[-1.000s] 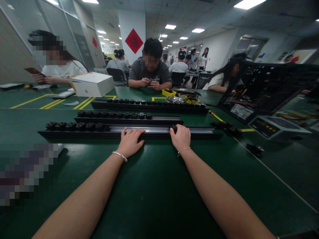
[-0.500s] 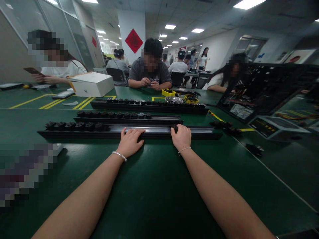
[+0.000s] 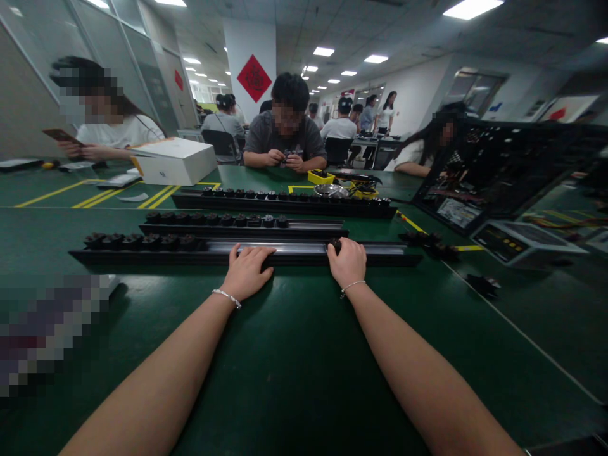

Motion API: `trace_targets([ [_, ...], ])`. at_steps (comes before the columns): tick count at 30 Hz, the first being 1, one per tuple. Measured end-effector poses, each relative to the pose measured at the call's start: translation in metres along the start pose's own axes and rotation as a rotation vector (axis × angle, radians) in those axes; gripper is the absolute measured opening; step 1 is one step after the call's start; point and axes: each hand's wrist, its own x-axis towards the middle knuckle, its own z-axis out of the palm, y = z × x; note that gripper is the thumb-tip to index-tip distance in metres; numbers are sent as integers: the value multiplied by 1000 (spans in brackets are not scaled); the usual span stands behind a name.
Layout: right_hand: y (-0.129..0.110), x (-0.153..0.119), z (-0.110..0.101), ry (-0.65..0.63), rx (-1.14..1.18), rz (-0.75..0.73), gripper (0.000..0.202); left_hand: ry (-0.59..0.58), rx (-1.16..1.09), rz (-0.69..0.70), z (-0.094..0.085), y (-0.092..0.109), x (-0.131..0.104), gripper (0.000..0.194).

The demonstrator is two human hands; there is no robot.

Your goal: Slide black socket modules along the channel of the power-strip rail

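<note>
My left hand [image 3: 247, 271] lies with fingers spread on the front edge of the nearest black rail [image 3: 304, 258], holding nothing. My right hand [image 3: 348, 261] is closed around a small black part [image 3: 335, 243] in the channel of the same rail. At the left end of this rail stand several dark round parts [image 3: 151, 242] in a row. Just behind it is a second black rail [image 3: 316, 229], with several similar parts along its left and middle portion.
A third filled rail [image 3: 285, 204] lies farther back. Beyond it are a white box [image 3: 175, 161], a yellow tray [image 3: 321, 177] and a round metal dish [image 3: 331, 190]. An open black computer case [image 3: 503, 171] and a metal unit [image 3: 527, 244] stand right. People sit across the green table.
My right hand and the small black part have shifted very slightly to the right along the rail. My left hand stays on the rail.
</note>
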Motion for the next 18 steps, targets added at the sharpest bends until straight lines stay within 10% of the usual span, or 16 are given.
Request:
trace_targets([
  [18,4,1,1,12,-20,12,38,0,7,3,1,0,0,41],
])
